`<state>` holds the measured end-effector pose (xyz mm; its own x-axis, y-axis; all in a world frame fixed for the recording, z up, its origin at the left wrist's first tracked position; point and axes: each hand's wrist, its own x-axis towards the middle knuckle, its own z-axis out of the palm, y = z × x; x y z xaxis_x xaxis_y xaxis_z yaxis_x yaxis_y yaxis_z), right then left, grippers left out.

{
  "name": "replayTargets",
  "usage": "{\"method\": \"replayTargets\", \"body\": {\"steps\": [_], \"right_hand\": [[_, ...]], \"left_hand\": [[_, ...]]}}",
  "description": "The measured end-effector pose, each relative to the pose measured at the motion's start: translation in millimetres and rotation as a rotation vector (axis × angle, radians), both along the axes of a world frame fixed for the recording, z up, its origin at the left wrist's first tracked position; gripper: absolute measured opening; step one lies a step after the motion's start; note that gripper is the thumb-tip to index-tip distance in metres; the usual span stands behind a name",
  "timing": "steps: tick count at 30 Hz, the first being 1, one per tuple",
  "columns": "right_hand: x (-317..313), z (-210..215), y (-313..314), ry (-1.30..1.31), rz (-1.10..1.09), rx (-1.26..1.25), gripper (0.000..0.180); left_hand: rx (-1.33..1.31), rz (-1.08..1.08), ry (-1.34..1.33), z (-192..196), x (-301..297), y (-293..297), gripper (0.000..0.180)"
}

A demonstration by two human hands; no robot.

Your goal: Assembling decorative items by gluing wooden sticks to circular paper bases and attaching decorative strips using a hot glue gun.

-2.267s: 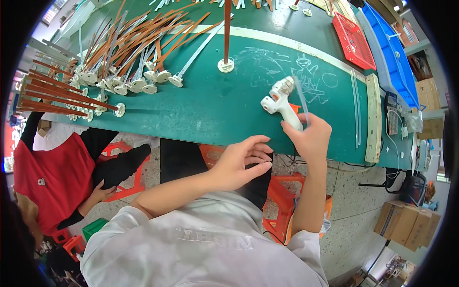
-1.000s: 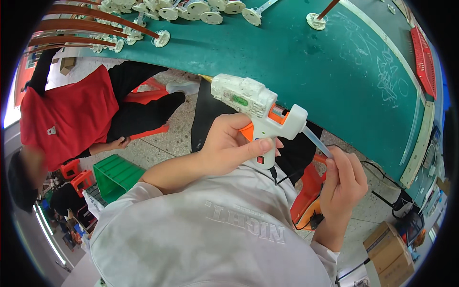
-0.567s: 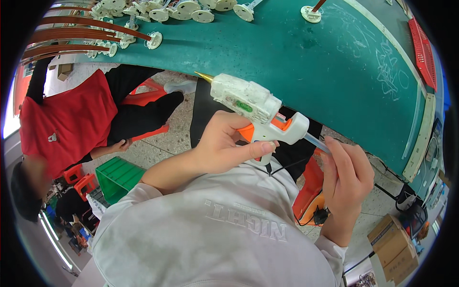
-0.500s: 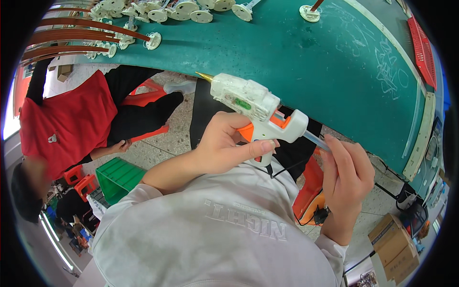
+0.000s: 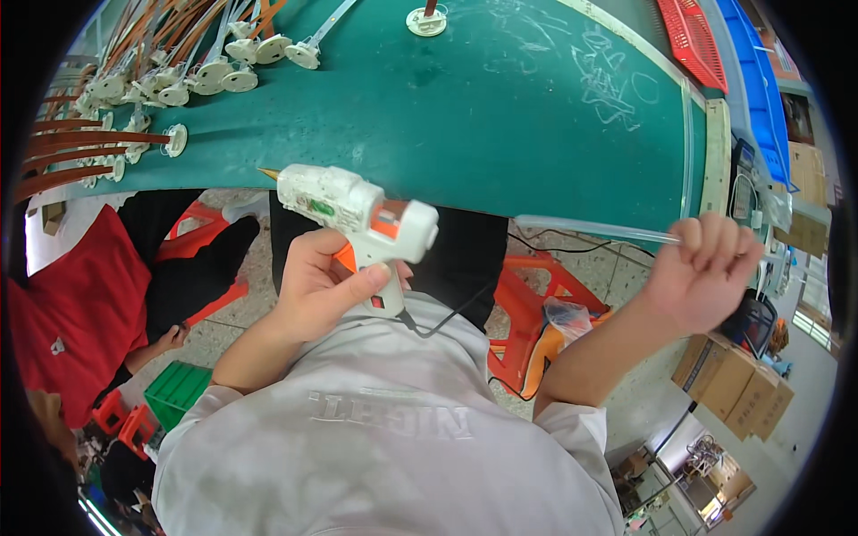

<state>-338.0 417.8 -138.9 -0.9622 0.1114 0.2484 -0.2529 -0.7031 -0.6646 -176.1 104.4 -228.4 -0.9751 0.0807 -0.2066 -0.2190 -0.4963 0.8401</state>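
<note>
A white hot glue gun [image 5: 335, 198] with an orange trigger and a brass-coloured tip is gripped by my left hand [image 5: 317, 288], whose fingers wrap round its handle. The tip points to the far left, near the table's front edge. Off to the right, my right hand [image 5: 702, 275] is closed on one end of a long translucent glue stick [image 5: 594, 230]. Its free end points left toward the back of the gun, with a gap between them. From the gun's handle a dark cord [image 5: 438, 329] runs down over my shirt.
Green worktable [image 5: 357, 116] ahead, with white round bases on brown strips [image 5: 134, 138] at left and one base [image 5: 426, 21] at the far edge. A red basket [image 5: 693, 40] stands far right. A person in red [image 5: 67, 313] sits at left. Red stool [image 5: 518, 308] beside me.
My right hand has moved right with the glue stick, which is now clear of the gun's back. The view has shifted, so the table and gun appear farther left.
</note>
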Motion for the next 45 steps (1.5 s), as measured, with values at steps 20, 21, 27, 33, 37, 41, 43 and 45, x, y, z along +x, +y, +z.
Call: {"method": "replayTargets", "body": {"steps": [20, 21, 27, 33, 37, 41, 43, 45], "right_hand": [[58.3, -69.2, -102.6, -0.217, 0.322, 0.335, 0.024], [66.5, -74.7, -107.7, -0.170, 0.352, 0.481, 0.028], [87.6, -87.8, -113.3, -0.151, 0.421, 0.439, 0.039], [61.5, -98.0, -83.9, -0.055, 0.337, 0.159, 0.044], [-3.3, -63.5, -13.4, -0.222, 0.087, 0.248, 0.048], [-42.8, -55.7, 56.4, -0.221, -0.224, 0.116, 0.036], [-36.9, -57.8, 44.4, -0.268, -0.577, 0.265, 0.029], [-6.4, -57.0, -3.7, -0.317, -0.660, 0.641, 0.024]], "left_hand": [[0.373, -0.276, 0.096, 1.7, -12.3, 21.3, 0.041], [0.374, -0.290, 0.107, -1.8, -13.9, 21.7, 0.041], [0.434, -0.431, 0.040, 1.7, -17.0, 15.6, 0.039], [0.442, -0.458, 0.095, -4.5, -12.2, 3.2, 0.046], [0.409, -0.475, 0.080, -18.9, 1.8, -19.6, 0.051], [0.480, -0.439, 0.199, -17.1, 3.1, -18.0, 0.044], [0.468, -0.430, 0.146, -10.8, 3.8, -19.4, 0.042], [0.495, -0.381, 0.114, -5.8, 3.3, -12.4, 0.043]]}}
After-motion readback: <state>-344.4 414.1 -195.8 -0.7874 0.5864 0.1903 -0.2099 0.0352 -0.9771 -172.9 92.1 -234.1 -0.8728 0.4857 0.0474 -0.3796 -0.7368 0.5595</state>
